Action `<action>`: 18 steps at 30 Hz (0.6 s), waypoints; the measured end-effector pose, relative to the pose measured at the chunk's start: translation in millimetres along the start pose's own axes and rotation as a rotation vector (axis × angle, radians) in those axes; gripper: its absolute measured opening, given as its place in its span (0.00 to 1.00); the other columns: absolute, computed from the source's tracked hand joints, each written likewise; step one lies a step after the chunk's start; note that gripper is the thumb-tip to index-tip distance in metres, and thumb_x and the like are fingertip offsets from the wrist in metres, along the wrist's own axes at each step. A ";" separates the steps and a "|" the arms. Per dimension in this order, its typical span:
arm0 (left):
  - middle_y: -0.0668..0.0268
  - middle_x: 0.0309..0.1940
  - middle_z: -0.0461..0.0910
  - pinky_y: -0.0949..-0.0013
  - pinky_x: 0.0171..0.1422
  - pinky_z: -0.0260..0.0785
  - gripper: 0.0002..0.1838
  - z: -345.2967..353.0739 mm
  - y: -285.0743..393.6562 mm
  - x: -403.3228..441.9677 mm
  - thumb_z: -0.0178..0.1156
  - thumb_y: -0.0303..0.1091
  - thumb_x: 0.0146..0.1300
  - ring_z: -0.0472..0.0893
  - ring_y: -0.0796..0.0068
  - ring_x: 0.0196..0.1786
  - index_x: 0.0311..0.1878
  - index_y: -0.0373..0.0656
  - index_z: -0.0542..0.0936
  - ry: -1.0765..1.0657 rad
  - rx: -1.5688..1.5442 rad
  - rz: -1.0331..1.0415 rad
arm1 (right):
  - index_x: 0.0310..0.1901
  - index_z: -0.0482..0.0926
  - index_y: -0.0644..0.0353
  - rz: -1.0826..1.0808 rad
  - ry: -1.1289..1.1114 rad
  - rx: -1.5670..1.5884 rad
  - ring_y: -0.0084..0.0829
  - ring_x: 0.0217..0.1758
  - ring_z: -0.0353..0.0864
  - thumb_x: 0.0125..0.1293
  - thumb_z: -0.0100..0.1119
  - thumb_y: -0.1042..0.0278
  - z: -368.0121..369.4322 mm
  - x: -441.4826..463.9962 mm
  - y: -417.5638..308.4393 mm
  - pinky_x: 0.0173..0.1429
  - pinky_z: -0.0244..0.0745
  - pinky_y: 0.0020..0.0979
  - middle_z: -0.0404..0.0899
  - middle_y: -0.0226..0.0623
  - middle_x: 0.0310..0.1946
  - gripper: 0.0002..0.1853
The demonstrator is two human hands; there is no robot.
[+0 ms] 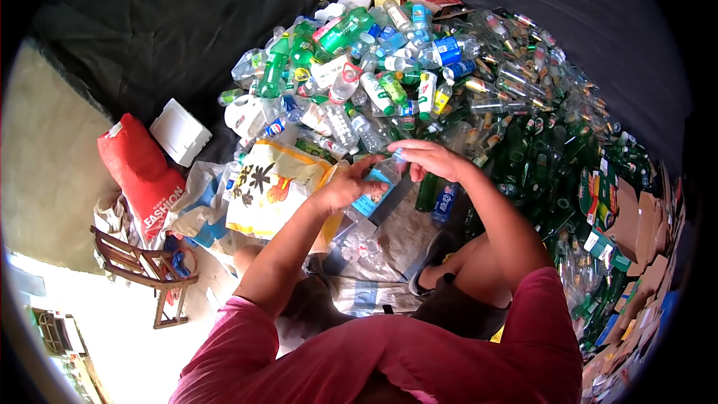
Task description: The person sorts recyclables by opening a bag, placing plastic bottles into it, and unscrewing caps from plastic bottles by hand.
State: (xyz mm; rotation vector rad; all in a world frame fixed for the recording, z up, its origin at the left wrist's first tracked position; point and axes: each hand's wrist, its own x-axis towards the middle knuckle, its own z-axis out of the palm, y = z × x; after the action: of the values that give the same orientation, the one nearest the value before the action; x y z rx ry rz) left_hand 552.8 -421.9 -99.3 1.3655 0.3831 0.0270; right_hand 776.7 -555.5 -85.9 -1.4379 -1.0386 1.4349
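A clear plastic bottle (382, 179) with a light blue label is tilted in front of me, its neck up and to the right. My left hand (342, 186) is wrapped round its body from the left. My right hand (432, 159) is at the top, fingers closed around the bottle cap (399, 154). Below the bottle are a dark box-shaped object (390, 208) and a crumpled clear plastic bottle (364, 245). A white and yellow rice bag (271, 188) stands just left of my left hand. To the right lies a bottle with a dark blue label (443, 203).
A large heap of plastic bottles (359, 116) rises ahead, with green glass bottles (535, 172) to the right. Flattened cardboard (636, 224) is stacked at far right. On the left are a red sack (138, 168), a white foam box (180, 132) and a wooden stool (142, 262).
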 end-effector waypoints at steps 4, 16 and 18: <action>0.64 0.40 0.83 0.72 0.50 0.73 0.42 5.8 -3.8 1.2 0.72 0.35 0.63 0.82 0.76 0.41 0.76 0.40 0.61 0.060 0.280 -0.029 | 0.62 0.74 0.58 0.091 0.009 -0.064 0.20 0.21 0.78 0.78 0.50 0.52 -0.3 0.6 0.3 0.28 0.72 0.24 0.80 0.35 0.31 0.21; 0.62 0.51 0.81 0.66 0.55 0.76 0.39 4.9 23.2 -11.3 0.70 0.33 0.63 0.83 0.69 0.49 0.75 0.41 0.63 -0.199 -0.348 -0.178 | 0.42 0.78 0.59 -0.294 0.278 -0.316 0.35 0.34 0.81 0.77 0.48 0.53 22.4 4.2 -2.5 0.35 0.73 0.34 0.81 0.35 0.31 0.17; 0.60 0.52 0.80 0.66 0.57 0.76 0.45 3.1 14.4 -5.3 0.73 0.35 0.60 0.82 0.68 0.53 0.77 0.42 0.59 -0.138 -0.221 -0.068 | 0.40 0.78 0.62 -0.304 0.376 -0.491 0.54 0.42 0.81 0.76 0.45 0.57 29.8 3.0 -9.5 0.48 0.74 0.43 0.82 0.48 0.35 0.17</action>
State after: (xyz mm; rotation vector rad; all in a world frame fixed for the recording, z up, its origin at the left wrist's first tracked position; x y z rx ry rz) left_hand 551.6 -423.0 -83.8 1.1284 0.3010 -0.0785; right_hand 747.0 -549.6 -77.8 -1.7163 -1.3447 0.6798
